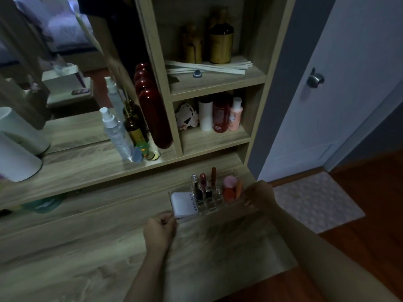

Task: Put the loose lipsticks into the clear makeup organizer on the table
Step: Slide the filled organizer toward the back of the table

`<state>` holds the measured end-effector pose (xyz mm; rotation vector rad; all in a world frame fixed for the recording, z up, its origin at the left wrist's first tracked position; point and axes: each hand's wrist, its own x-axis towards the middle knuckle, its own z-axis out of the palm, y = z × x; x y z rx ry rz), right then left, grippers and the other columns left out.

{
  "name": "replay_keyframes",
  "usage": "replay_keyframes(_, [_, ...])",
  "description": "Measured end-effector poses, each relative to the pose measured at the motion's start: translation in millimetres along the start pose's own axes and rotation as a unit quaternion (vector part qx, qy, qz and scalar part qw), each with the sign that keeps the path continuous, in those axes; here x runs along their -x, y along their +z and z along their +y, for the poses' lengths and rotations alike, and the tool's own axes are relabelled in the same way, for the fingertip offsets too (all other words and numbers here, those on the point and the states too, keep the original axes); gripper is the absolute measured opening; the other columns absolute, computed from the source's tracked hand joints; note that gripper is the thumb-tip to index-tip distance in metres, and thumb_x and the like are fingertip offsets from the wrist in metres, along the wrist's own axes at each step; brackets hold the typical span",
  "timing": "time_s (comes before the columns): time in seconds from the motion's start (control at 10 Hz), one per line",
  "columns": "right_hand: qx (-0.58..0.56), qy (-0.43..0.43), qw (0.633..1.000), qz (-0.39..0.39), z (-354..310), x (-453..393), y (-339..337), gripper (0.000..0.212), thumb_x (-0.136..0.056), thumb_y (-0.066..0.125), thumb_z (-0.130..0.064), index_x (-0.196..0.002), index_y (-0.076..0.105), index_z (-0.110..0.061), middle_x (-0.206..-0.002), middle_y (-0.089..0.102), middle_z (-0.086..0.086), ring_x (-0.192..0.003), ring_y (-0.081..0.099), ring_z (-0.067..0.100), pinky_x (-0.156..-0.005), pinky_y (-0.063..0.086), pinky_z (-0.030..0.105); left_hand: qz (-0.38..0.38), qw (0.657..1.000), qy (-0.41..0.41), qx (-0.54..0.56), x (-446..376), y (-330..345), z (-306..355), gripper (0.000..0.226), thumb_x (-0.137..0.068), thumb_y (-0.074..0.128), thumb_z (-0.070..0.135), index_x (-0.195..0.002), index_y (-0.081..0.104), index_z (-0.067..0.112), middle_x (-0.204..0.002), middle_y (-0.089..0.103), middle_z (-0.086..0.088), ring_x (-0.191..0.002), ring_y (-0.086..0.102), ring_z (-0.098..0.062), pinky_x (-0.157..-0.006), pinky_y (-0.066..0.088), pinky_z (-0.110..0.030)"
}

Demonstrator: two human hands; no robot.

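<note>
The clear makeup organizer [214,207] sits near the right end of the wooden table [87,258]. Upright in its slots stand a clear-capped tube [194,182], a dark red lipstick [203,182] and a taller brown-red tube [213,177]. A white compact [184,204] lies in its left part, and pink and orange sponges [230,188] fill its right part. My left hand [160,231] grips the organizer's near left corner. My right hand [260,196] holds its right end. No loose lipstick shows on the table.
Behind stands a shelf unit [214,81] with bottles and sticks. A spray bottle [115,134], an amber bottle [134,127] and a dark red bottle [156,118] stand by the mirror [54,62]. A white door [349,83] and a floor mat [316,201] lie to the right.
</note>
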<state>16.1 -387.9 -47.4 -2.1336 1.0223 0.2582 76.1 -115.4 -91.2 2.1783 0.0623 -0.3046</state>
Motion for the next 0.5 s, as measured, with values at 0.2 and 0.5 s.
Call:
replay_keyframes(0.2, [-0.012,-0.012,1.0,0.009,12,-13,-7,0.015,-0.092,0.059,-0.015,-0.084,0.063,-0.003,-0.065,0.056,-0.003,-0.058,0.057,0.008,-0.055,0.039,0.012,0.003,1.0,-0.006,0.001,0,12,3,0.012,-0.079,0.068,0.012,-0.084,0.08,0.012,-0.076,0.079,-0.012,-0.079,0.073,-0.027,-0.06,0.045,-0.027])
replay_keyframes(0.5, [-0.001,-0.005,0.998,-0.066,15,-10,-16,0.021,-0.091,0.057,-0.01,-0.103,0.063,0.005,-0.064,0.049,-0.002,-0.071,0.056,0.014,-0.075,0.053,0.026,-0.02,1.0,0.012,-0.012,6,7,-1,0.022,-0.084,0.064,0.013,-0.07,0.071,-0.002,-0.044,0.062,0.001,-0.052,0.047,-0.002,-0.054,0.039,-0.025])
